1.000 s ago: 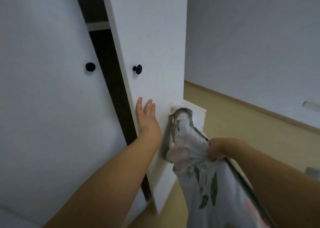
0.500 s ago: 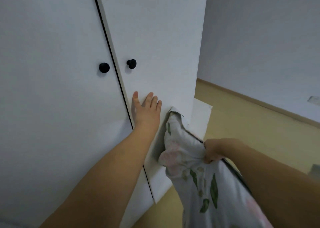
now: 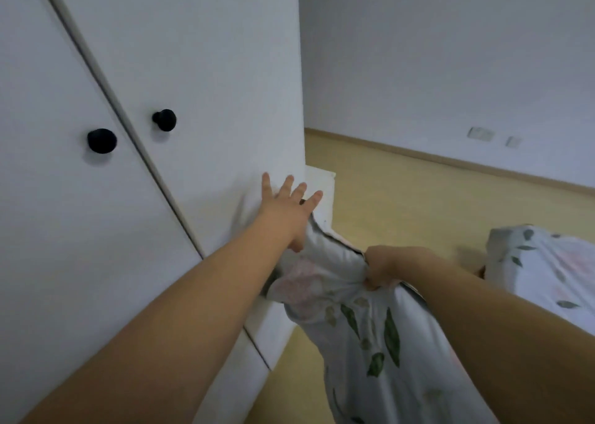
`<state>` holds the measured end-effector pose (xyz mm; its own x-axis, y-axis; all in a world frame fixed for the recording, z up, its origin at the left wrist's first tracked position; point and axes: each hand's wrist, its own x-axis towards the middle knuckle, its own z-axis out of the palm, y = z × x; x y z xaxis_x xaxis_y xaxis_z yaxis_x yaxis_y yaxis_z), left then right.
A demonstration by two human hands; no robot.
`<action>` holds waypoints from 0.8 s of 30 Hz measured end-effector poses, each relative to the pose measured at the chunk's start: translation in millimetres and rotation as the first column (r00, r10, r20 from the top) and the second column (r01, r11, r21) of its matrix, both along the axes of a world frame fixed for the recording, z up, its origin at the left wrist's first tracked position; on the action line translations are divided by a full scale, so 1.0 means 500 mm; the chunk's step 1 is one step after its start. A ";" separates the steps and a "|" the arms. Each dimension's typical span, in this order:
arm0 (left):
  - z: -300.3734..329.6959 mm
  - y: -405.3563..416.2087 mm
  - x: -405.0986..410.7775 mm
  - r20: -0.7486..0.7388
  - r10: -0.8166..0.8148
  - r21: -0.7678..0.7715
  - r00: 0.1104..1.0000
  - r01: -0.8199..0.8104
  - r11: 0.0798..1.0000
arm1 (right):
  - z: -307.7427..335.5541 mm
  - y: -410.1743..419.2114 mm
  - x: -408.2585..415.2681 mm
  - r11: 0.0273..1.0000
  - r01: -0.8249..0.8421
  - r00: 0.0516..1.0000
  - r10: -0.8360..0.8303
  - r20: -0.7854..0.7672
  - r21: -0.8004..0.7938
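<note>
Pressing flat, grip wide, on the wardrobe door (image 3: 209, 85), the left hand (image 3: 285, 212) lies just left of the floral pillow (image 3: 363, 327), whose top edge the right hand (image 3: 383, 270) clutches, long axis hanging downward.

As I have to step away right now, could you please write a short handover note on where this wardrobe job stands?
Left hand: open, fingers spread, flat against the right-hand white wardrobe door.
Right hand: grips the edge of the white cloth pillow with green leaf and pink flower print, which hangs beside the wardrobe.
Done: that door and the left-hand white wardrobe door look shut, with only a thin line between them.
Left: the held pillow is outside the wardrobe. A second pillow of the same print lies at the right. Where they go I cannot tell.
</note>
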<state>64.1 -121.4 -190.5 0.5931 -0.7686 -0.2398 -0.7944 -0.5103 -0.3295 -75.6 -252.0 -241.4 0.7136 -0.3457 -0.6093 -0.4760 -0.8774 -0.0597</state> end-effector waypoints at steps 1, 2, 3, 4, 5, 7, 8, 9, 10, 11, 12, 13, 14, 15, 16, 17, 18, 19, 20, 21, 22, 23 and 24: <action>-0.001 -0.025 -0.007 -0.018 -0.123 0.034 0.992 0.123 0.992 | -0.004 -0.009 -0.013 1.000 0.026 1.000 -0.026 0.010 0.010; -0.007 -0.057 -0.023 -0.049 -0.222 0.057 0.974 0.225 0.973 | -0.009 -0.023 -0.035 0.998 0.063 0.998 -0.064 0.022 0.022; -0.016 -0.084 -0.039 -0.086 -0.288 0.078 0.954 0.295 0.952 | -0.012 -0.034 -0.052 0.995 0.094 0.995 -0.095 0.032 0.035; -0.027 -0.125 -0.066 -0.122 -0.348 0.099 0.930 0.360 0.928 | -0.015 -0.054 -0.080 0.989 0.141 0.989 -0.143 0.043 0.044; -0.036 -0.145 -0.082 -0.153 -0.369 0.127 0.917 0.389 0.913 | -0.016 -0.062 -0.091 0.985 0.161 0.985 -0.164 0.044 0.055; -0.054 -0.221 -0.138 -0.222 -0.422 0.174 0.879 0.462 0.870 | -0.018 -0.105 -0.151 0.969 0.236 0.970 -0.239 0.049 0.068; -0.060 -0.262 -0.170 -0.250 -0.447 0.184 0.859 0.495 0.849 | -0.020 -0.129 -0.187 0.955 0.286 0.955 -0.291 0.059 0.081; -0.064 -0.299 -0.198 -0.271 -0.477 0.181 0.836 0.531 0.828 | -0.021 -0.150 -0.220 0.940 0.329 0.939 -0.336 0.073 0.091; -0.066 -0.335 -0.227 -0.282 -0.523 0.179 0.804 0.579 0.795 | -0.025 -0.169 -0.255 0.922 0.376 0.919 -0.384 0.091 0.094; -0.071 -0.381 -0.272 -0.287 -0.577 0.179 0.764 0.635 0.752 | -0.030 -0.192 -0.306 0.901 0.426 0.894 -0.434 0.112 0.087; -0.074 -0.415 -0.304 -0.292 -0.607 0.183 0.739 0.667 0.723 | -0.036 -0.209 -0.344 0.881 0.466 0.872 -0.473 0.125 0.079; -0.081 -0.455 -0.356 -0.307 -0.645 0.182 0.700 0.709 0.682 | -0.042 -0.227 -0.400 0.846 0.528 0.835 -0.532 0.138 0.072; -0.086 -0.483 -0.398 -0.315 -0.674 0.174 0.668 0.739 0.651 | -0.048 -0.240 -0.445 0.814 0.577 0.801 -0.581 0.144 0.072; -0.092 -0.511 -0.444 -0.323 -0.711 0.159 0.625 0.776 0.610 | -0.052 -0.250 -0.494 0.771 0.633 0.757 -0.636 0.149 0.077; -0.098 -0.538 -0.496 -0.329 -0.752 0.141 0.571 0.817 0.559 | -0.061 -0.259 -0.550 0.720 0.689 0.705 -0.692 0.155 0.085; -0.105 -0.559 -0.541 -0.335 -0.791 0.120 0.511 0.856 0.503 | -0.066 -0.259 -0.598 0.664 0.742 0.647 -0.746 0.154 0.098; -0.109 -0.580 -0.598 -0.342 -0.828 0.107 0.444 0.894 0.435 | -0.074 -0.256 -0.654 0.591 0.799 0.572 -0.805 0.160 0.114; -0.114 -0.594 -0.640 -0.349 -0.853 0.091 0.389 0.920 0.382 | -0.079 -0.249 -0.697 0.525 0.841 0.504 -0.848 0.163 0.134; -0.119 -0.606 -0.684 -0.366 -0.866 0.081 0.341 0.938 0.336 | -0.086 -0.240 -0.738 0.456 0.877 0.432 -0.886 0.171 0.150; -0.124 -0.620 -0.735 -0.385 -0.879 0.070 0.282 0.958 0.277 | -0.091 -0.224 -0.782 0.383 0.910 0.356 -0.918 0.174 0.161; -0.127 -0.629 -0.772 -0.392 -0.889 0.061 0.235 0.971 0.230 | -0.094 -0.212 -0.812 0.326 0.929 0.296 -0.938 0.178 0.172; -0.129 -0.637 -0.835 -0.395 -0.907 0.060 0.146 0.989 0.133 | -0.096 -0.185 -0.858 0.227 0.957 0.193 -0.963 0.189 0.181; -0.131 -0.642 -0.868 -0.387 -0.917 0.061 0.091 0.995 0.073 | -0.095 -0.171 -0.879 0.167 0.967 0.129 -0.972 0.197 0.190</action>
<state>-369.9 -442.6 -255.8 -0.7044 -0.5068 -0.4969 -0.5714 0.8203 -0.0265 -515.1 -337.5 -289.1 -0.1096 -0.8525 -0.5111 -0.8974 0.3060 -0.3179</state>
